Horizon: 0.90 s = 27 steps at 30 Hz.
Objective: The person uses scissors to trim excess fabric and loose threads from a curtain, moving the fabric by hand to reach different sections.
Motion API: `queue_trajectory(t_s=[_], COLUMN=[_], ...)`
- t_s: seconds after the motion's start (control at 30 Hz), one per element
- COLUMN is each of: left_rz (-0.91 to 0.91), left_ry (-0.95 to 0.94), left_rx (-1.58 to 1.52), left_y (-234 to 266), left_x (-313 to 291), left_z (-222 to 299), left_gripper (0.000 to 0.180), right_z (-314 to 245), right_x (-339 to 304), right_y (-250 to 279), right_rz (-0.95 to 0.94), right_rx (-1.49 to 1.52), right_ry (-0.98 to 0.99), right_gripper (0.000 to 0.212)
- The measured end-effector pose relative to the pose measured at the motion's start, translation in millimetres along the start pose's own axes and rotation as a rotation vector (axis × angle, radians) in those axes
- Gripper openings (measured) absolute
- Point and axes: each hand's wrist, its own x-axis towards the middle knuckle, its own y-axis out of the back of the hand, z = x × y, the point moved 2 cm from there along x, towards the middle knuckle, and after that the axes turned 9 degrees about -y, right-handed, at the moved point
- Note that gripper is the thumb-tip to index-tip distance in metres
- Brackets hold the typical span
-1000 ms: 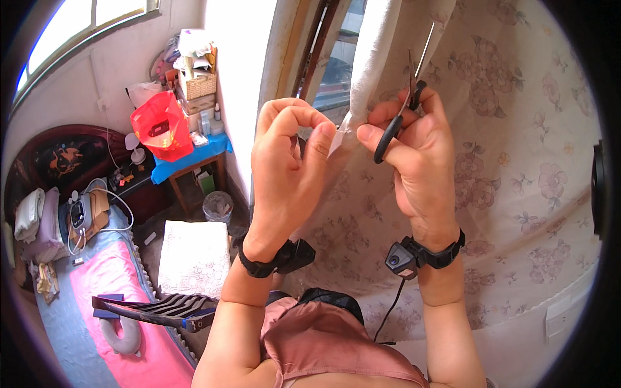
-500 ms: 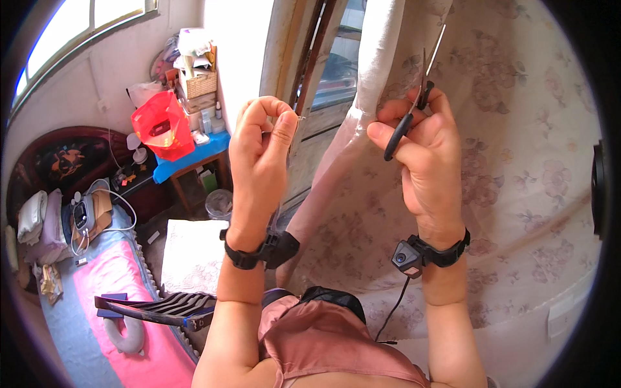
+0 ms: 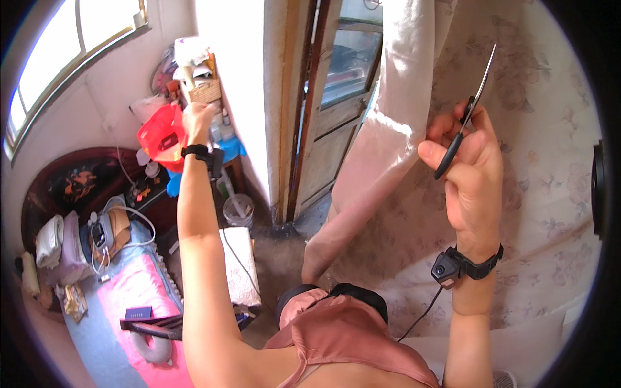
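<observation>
My right hand (image 3: 475,168) is raised in front of the floral curtain. It grips a pair of scissors (image 3: 451,155) by their black handles, with the metal blades pointing up, seemingly together. My left hand (image 3: 198,123), at the end of a stretched arm, is closed beside the red bag (image 3: 163,139) and just below a woven basket (image 3: 205,90). Whatever its fingers hold, if anything, is hidden. Black straps with small devices circle both wrists.
A pale pink curtain (image 3: 381,155) hangs by a wooden door (image 3: 336,123). Left are a bed with a pink cover (image 3: 139,291), a white-topped stool or box (image 3: 239,258) and a clear bin (image 3: 239,210) on the floor. A cable runs from my right wrist device.
My left hand has moved from in front of me, where it pinched a thin thread-like bit, far left to the red bag. My right hand has shifted right and slightly down with the scissors.
</observation>
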Motion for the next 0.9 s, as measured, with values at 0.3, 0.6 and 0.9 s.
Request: queue_trajectory(t_s=[0.3,0.6,0.9], left_rz=[0.159,0.026,-0.127], left_ry=[0.097,0.217,0.282], left_rx=[0.052,-0.049,-0.557], left_y=[-17.4,-20.4,6.8], left_x=[79.8,103.7,84.3], left_z=[-61.2,-102.8,-111.6], left_gripper=[0.035,0.040,0.045], right_z=[2.7,13.9,18.7], right_x=[12.0,20.7,21.2], right_y=[10.1,8.1,8.2], right_rz=[0.096,0.105,0.045], right_rx=[-0.052,-0.099,-0.062], right_ry=[-0.057,-0.053,-0.078], right_gripper=[0.053,0.054,0.051])
